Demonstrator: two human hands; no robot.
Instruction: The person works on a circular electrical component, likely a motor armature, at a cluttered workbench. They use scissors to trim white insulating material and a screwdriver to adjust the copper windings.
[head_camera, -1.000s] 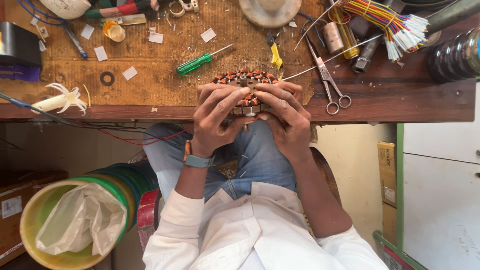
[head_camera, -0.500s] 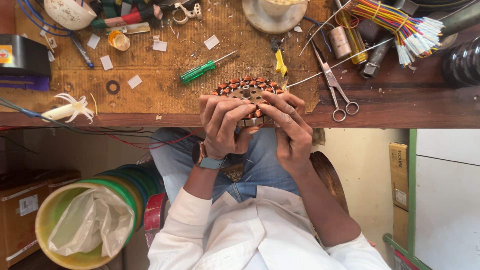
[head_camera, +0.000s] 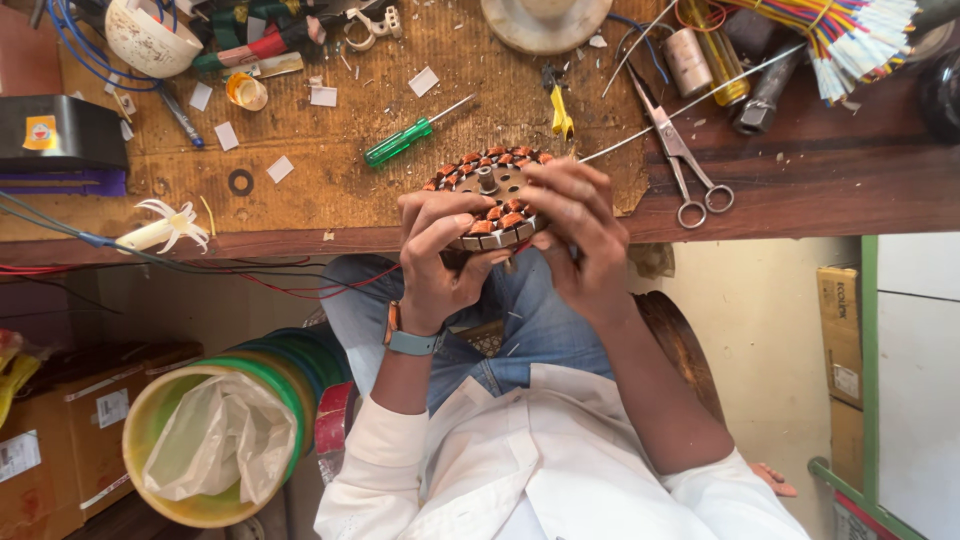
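Note:
A round metal motor stator (head_camera: 487, 192) with copper-coloured coils around its rim is held over the near edge of the wooden bench (head_camera: 810, 185). My left hand (head_camera: 440, 262) grips its near left side, thumb pressed on the coils. My right hand (head_camera: 578, 235) clasps its right side, fingers curled over the rim. A grey watch with an orange strap sits on my left wrist. The lower part of the stator is hidden behind my fingers.
A green-handled screwdriver (head_camera: 400, 144), scissors (head_camera: 682, 160), a bundle of coloured wires (head_camera: 850, 35), a white bowl (head_camera: 150, 38) and paper scraps lie on the bench. A yellow-green bucket (head_camera: 205, 440) with a plastic bag stands lower left. Cardboard boxes (head_camera: 842, 330) stand right.
The view has shifted slightly, so the bench and hands sit lower in frame. Both hands keep hold of the stator, with small finger movements on the coils.

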